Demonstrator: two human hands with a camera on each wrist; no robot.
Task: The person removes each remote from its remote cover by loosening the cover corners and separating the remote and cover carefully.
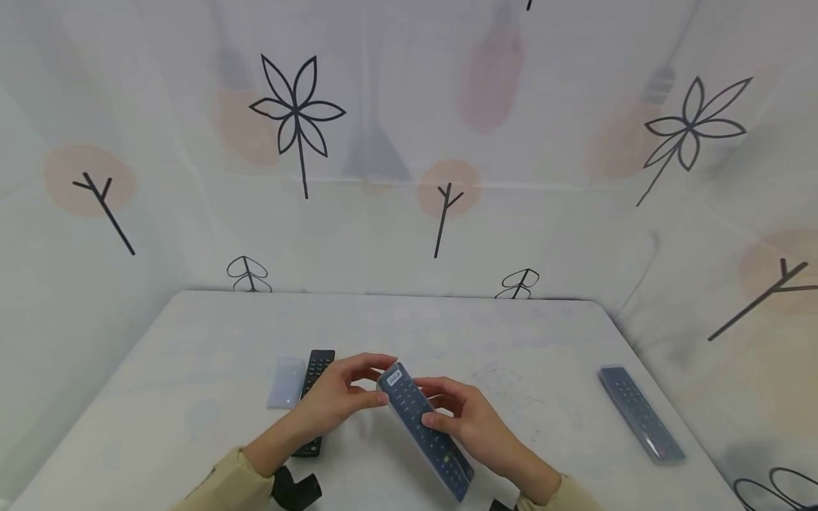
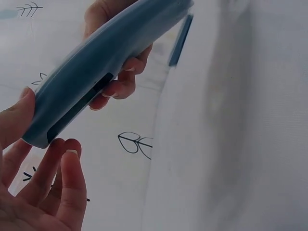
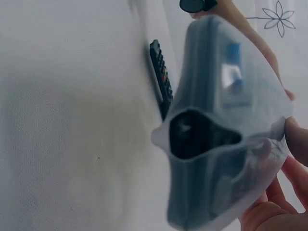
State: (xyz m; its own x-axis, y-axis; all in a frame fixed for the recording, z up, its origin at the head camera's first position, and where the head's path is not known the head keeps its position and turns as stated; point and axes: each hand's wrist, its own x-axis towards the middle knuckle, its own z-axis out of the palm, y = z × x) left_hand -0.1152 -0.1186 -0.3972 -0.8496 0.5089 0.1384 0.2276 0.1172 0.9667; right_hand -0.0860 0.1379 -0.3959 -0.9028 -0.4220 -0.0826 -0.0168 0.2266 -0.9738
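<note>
One blue-grey remote [image 1: 426, 438], translucent sleeve [image 3: 211, 72], small buttons [image 1: 441, 455], white label [image 1: 395, 377] — left hand [image 1: 341, 392] pinching, right hand [image 1: 469, 420] gripping it.

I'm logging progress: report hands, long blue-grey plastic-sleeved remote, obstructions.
Left hand pinching label end of sleeved remote, right hand gripping its side. Tilted, raised above white table. Nothing seen blocking; slim black button remote partly behind left wrist.

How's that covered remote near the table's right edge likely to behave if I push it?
The remote control will probably slide rather than roll, since it's long and lies flat. Its straight body suggests stiffness, while the shiny clear cover around it may feel slippery.
</note>
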